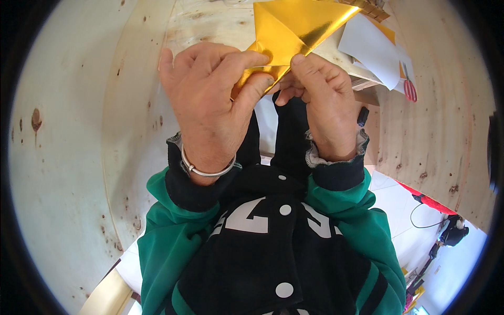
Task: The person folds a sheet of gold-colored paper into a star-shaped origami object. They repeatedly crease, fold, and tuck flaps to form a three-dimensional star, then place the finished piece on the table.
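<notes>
A sheet of shiny gold foil paper [289,27], creased and partly folded, is held up between my two hands at the top of the view. My left hand [212,82] pinches its lower folded flap between thumb and index finger. On the other side, my right hand [325,94] grips the lower right edge, thumb on top and fingers curled behind. The folded part nearest me curves under my left thumb. Some of the paper's underside is hidden by my fingers.
Right of the hands lie white sheets [372,49] with gold paper under them. Red-handled scissors [410,88] rest beside these on the plywood surface [425,130]. Folded gold-brown pieces [372,8] sit at the top. A small black object [363,116] is near my right wrist.
</notes>
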`<action>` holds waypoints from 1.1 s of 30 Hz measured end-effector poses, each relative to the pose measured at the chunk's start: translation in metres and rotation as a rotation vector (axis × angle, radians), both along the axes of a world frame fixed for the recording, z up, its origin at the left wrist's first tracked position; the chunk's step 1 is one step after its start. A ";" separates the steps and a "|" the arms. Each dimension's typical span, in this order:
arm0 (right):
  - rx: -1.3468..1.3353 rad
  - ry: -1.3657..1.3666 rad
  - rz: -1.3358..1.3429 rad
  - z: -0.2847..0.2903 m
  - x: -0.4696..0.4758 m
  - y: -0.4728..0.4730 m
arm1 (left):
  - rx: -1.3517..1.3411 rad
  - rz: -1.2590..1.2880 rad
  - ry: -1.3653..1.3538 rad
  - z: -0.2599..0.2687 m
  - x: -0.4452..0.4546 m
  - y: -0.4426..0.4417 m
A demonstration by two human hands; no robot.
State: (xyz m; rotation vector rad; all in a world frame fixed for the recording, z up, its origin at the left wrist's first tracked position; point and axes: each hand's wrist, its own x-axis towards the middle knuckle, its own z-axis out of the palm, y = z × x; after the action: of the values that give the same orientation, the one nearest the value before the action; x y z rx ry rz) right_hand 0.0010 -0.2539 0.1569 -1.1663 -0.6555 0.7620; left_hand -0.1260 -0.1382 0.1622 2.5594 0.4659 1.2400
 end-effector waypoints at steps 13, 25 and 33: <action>-0.178 0.066 0.053 0.007 0.003 -0.001 | -0.146 -0.069 0.170 0.010 -0.010 0.002; -0.162 0.088 0.110 0.004 0.003 0.001 | -0.175 -0.109 0.150 0.009 -0.011 0.005; -0.151 0.056 0.123 0.001 0.002 0.001 | -0.173 -0.092 0.194 0.009 -0.013 0.005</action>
State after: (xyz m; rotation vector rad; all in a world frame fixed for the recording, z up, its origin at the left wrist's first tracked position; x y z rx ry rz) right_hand 0.0033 -0.2524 0.1574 -1.2450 -0.6356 0.9582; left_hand -0.1386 -0.1332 0.1711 2.5321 0.4668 0.8842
